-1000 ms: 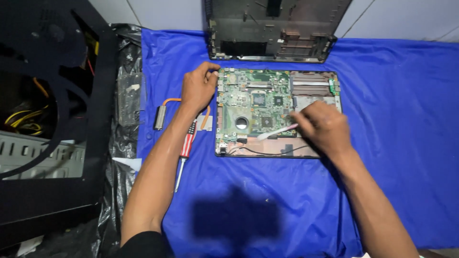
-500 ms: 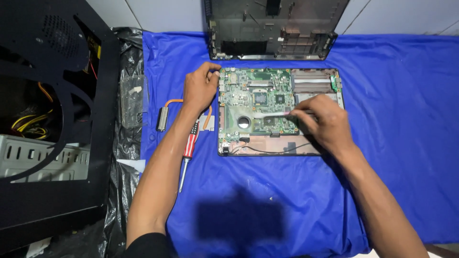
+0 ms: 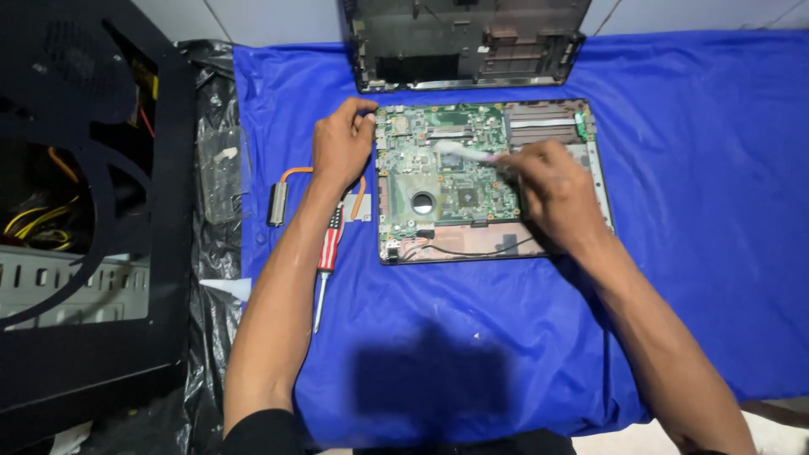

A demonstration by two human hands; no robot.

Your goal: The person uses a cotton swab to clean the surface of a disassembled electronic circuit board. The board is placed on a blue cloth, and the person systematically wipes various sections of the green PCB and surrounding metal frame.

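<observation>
A green circuit board [image 3: 447,181] lay in its dark laptop base [image 3: 600,181] on the blue cloth [image 3: 699,253] covering the desk. The left hand [image 3: 340,152] rested at the board's left edge, fingers curled against it, holding nothing separate. The right hand [image 3: 552,190] had its fingers closed around a pale brush [image 3: 463,153], whose tip lay over the board's far middle. A screwdriver [image 3: 327,257] lay just left of the base, partly under the left forearm. A second laptop shell [image 3: 468,42] sat beyond. A black computer case [image 3: 84,211] stood at far left.
</observation>
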